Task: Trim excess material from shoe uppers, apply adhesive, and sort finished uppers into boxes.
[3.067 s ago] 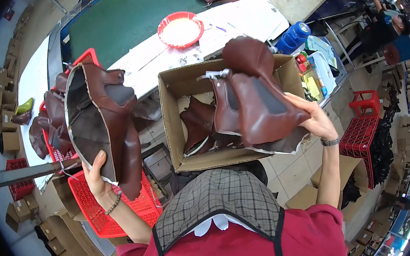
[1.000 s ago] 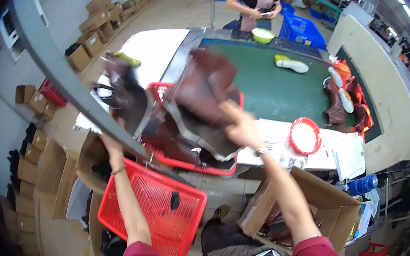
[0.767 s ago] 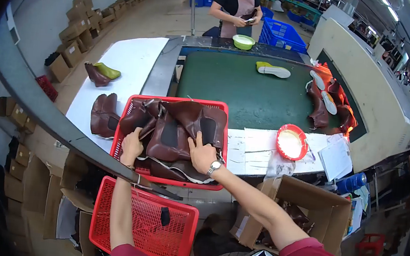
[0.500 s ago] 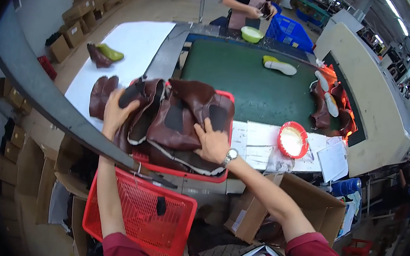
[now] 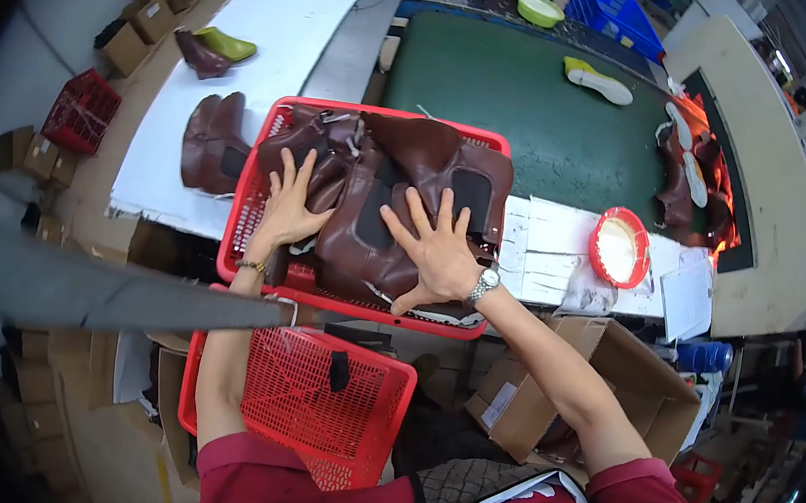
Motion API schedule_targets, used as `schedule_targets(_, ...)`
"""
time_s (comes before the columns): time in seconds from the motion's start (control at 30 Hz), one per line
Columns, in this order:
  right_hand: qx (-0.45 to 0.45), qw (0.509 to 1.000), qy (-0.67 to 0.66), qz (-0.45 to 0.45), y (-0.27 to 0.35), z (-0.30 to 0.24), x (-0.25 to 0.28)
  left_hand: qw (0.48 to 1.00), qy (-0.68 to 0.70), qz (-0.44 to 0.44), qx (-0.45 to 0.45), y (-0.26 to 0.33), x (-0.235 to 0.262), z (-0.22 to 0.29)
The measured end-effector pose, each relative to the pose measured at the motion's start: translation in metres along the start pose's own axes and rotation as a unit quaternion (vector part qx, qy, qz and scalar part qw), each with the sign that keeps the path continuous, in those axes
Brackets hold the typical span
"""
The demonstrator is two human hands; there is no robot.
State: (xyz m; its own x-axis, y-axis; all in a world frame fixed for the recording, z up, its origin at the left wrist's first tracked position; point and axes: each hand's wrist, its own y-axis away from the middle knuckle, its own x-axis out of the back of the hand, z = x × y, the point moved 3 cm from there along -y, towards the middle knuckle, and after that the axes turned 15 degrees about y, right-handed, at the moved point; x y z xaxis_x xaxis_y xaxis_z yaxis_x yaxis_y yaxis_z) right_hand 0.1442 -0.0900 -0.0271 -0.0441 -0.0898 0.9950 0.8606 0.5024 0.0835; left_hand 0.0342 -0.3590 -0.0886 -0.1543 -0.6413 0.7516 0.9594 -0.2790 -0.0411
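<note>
The surface (image 5: 246, 58) was seen with a white sheet at its left end and a green mat (image 5: 536, 108) beyond. One red basket (image 5: 377, 121) stood on its near edge, packed with brown boot uppers (image 5: 408, 203); their exact count could not be told. A second red basket (image 5: 308, 408) sat empty below, and one open carton (image 5: 604, 391) lay at the lower right. One pair of brown boots (image 5: 213, 138) stood just left of the upper basket. The left hand (image 5: 288, 205) was spread flat on the uppers at the basket's left side, and the right hand (image 5: 433, 250) was splayed wide on the middle upper; nothing was gripped. Pressing would be best done evenly with both palms, so the pile settled below the rim.
</note>
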Motion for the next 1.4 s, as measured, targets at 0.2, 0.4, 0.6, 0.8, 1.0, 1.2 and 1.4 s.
schedule_targets(0.2, -0.04, 0.994, 0.079, -0.064, -0.014, -0.003, -0.033, 0.997, -0.024, -0.009, 0.076, -0.011, -0.025, 0.029)
schedule_targets(0.4, -0.043, 0.996, 0.064, 0.045, 0.009, -0.017, -0.013, 0.997, -0.005, 0.071, -0.008, 0.017, -0.01, 0.014)
schedule_targets(0.6, 0.077, 0.986, -0.114, 0.094, 0.188, 0.053, 0.09, 0.931, 0.306, 0.101, -0.173, 0.086, 0.061, -0.016)
schedule_targets(0.8, -0.222, 0.895, -0.383, -0.054, 0.44, 0.199, -0.005, 0.773, 0.326, 0.545, -0.013, 0.221, 0.049, 0.175)
schedule_targets(1.0, -0.458, 0.741, -0.261, -0.417, 0.626, 0.197, -0.236, 0.909, 0.333, 0.135, -0.213, 0.225, -0.131, 0.429)
schedule_targets(1.2, -0.444, 0.775, -0.178, -0.413, 0.623, 0.171, -0.288, 0.872, 0.26, -0.41, 0.059, 0.235, -0.428, 0.411)
schedule_targets(1.4, -0.545, 0.747, -0.213, -0.314, 0.63, 0.179, -0.301, 0.858, -0.062, -0.467, 0.205, 0.217, -0.514, 0.259)
